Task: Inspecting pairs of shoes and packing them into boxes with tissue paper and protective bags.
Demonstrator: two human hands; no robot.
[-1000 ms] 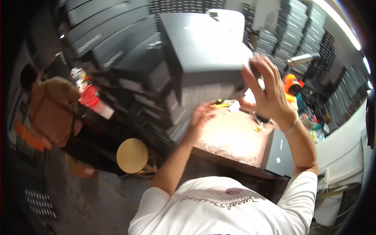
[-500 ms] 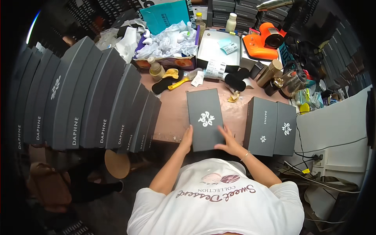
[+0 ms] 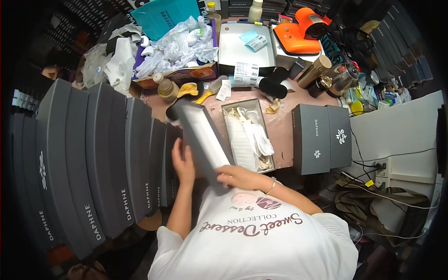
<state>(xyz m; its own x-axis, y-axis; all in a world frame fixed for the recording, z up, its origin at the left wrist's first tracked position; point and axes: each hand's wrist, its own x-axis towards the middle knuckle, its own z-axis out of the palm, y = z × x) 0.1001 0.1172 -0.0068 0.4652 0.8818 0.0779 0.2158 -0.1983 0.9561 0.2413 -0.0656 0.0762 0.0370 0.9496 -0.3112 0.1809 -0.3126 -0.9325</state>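
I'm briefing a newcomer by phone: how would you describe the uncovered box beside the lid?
Start at the pink tabletop and find the grey lid in the right hand. Just right of that lid lies the narrow open box. White wrapping shows inside it, whereas the grey boxes farther right are closed.

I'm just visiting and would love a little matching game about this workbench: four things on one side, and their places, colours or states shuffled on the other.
Things
1. Box lid
2. Open box
3. Left hand
4. Device at the back, right of the shallow white tray

Places, colours or states
A. Between the row of grey boxes and the lid
B. Bright orange
C. Tilted, pale inside showing, right hand at its near end
D. On the pinkish table, with pale contents inside

Right pairs: 1-C, 2-D, 3-A, 4-B
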